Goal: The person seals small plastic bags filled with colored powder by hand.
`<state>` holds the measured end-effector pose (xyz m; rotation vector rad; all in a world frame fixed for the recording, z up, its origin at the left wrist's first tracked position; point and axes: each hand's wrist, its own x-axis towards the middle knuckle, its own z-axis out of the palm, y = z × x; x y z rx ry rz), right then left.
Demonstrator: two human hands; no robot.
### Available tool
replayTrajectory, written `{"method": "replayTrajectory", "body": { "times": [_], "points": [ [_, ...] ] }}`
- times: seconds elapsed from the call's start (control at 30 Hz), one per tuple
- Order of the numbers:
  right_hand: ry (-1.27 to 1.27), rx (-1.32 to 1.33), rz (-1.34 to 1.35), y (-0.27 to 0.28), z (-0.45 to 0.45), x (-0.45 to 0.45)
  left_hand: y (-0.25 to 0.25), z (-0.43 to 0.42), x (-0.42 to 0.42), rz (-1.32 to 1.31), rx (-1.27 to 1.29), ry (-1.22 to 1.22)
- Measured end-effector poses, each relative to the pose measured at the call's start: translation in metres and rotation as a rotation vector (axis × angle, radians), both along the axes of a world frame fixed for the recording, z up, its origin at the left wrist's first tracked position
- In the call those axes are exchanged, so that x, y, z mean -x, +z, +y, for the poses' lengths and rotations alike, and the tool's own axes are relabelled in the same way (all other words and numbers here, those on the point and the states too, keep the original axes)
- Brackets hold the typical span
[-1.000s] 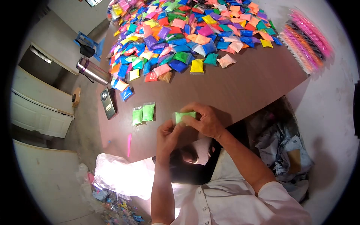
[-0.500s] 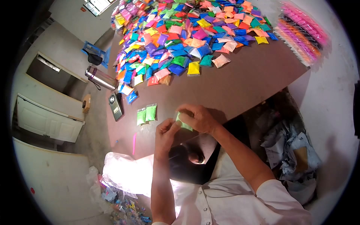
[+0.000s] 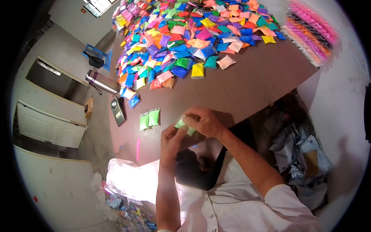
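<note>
Between my two hands, over the table's near edge, is a light green packet [image 3: 180, 123] in clear plastic. My left hand [image 3: 172, 136] pinches its lower left side with thumb and fingers. From the upper right, my right hand [image 3: 205, 121] grips the same packet, its fingers curled over and hiding part of it. Two more light green packets [image 3: 154, 117] lie side by side on the table just left of my hands. A thin pink strip [image 3: 138, 149] lies nearer to me, left of my left wrist.
A large heap of colourful packets [image 3: 179, 71] covers the far side of the brown table [image 3: 247, 92]. A steel flask [image 3: 102, 82] and a phone [image 3: 118, 111] stand and lie at the left edge. Bundled pink and orange packs [image 3: 311, 33] lie far right. Plastic bags [image 3: 131, 178] are below left.
The green packet has tilted and shows more to the left between my fingers. Both hands stay in nearly the same place, and the view has shifted slightly.
</note>
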<state>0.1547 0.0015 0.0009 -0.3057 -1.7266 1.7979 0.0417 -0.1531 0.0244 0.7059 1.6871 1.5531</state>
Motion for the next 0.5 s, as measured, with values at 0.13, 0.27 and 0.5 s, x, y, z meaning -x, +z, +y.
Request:
{"method": "replayTrajectory", "body": {
  "times": [0.13,0.27,0.5],
  "points": [
    [0.04,-0.072,-0.017,-0.006,0.0,0.005,-0.004,-0.009,0.006,-0.011,-0.004,-0.028],
    [0.021,0.005,-0.059,-0.007,0.001,0.004,-0.007,-0.003,0.001,-0.029,-0.013,0.009],
    [-0.036,0.012,-0.125,0.0,0.001,0.001,0.0,0.001,-0.005,0.072,0.024,-0.027]
  ]
}}
